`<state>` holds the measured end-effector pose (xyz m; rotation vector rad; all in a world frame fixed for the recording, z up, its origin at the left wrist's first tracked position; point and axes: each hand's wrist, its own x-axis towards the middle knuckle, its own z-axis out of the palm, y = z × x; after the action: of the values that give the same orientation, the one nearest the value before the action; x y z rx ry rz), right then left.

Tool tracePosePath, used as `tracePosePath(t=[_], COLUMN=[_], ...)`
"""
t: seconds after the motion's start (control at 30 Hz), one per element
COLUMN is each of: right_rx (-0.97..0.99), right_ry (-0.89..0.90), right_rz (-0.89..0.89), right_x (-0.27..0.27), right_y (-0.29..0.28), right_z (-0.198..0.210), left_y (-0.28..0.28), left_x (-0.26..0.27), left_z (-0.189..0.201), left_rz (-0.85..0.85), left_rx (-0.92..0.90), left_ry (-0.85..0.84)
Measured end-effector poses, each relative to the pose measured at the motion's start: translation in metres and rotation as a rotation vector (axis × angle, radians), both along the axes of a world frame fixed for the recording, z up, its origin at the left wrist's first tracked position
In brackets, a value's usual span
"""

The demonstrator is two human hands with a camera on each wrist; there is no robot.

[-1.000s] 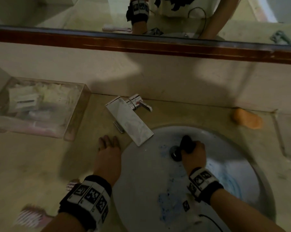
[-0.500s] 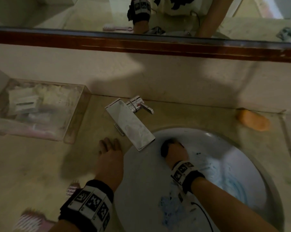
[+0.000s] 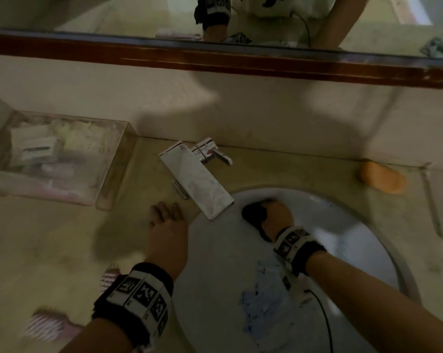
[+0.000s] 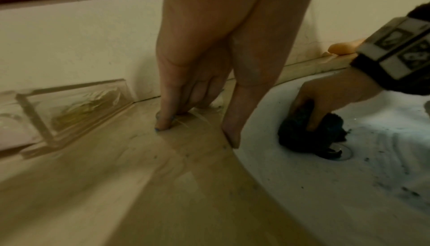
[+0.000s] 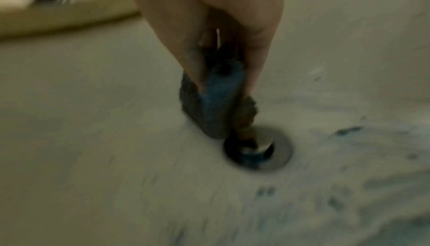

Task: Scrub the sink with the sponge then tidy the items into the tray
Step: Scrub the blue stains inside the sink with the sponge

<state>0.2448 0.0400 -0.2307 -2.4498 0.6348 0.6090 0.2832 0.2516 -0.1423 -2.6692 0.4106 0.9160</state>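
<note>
Down in the white sink (image 3: 355,250), just beside the metal drain (image 5: 258,148), the right hand (image 3: 276,217) pinches a dark sponge (image 4: 311,136) between thumb and fingers and presses it against the basin. Blue smears and dark specks show across the near part of the bowl, so by my reading the scrubbing is underway but not finished. Meanwhile the left hand (image 3: 168,235) rests on the beige counter (image 3: 50,250) at the sink's rim, fingers straight and spread, tips pushing down as a brace and holding nothing. The second half of the task looks untouched: a clear tray (image 3: 113,184) stands at the back left against the wall and already holds some items, too blurred to name, while 2 pink bristled brushes (image 3: 50,324) lie on the counter near the left wrist and an orange lump (image 3: 380,178) sits by the wall right of the tap (image 3: 197,179). These loose items probably need moving to the tray.
</note>
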Motion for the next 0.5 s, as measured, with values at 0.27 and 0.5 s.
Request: tracePosePath(t=[0.27,0.5], right_rx=[0.19,0.281], right_ry=[0.033,0.319], right_rz=[0.287,0.53], right_x=[-0.02,-0.022], right_y=[0.062,0.025], right_z=[-0.019,-0.011], left_y=[-0.001,-0.002], left_x=[0.0,-0.001], left_z=[-0.002,-0.002], left_rz=[0.006,-0.002], left_rx=[-0.003,0.024], left_ry=[-0.006,-0.004])
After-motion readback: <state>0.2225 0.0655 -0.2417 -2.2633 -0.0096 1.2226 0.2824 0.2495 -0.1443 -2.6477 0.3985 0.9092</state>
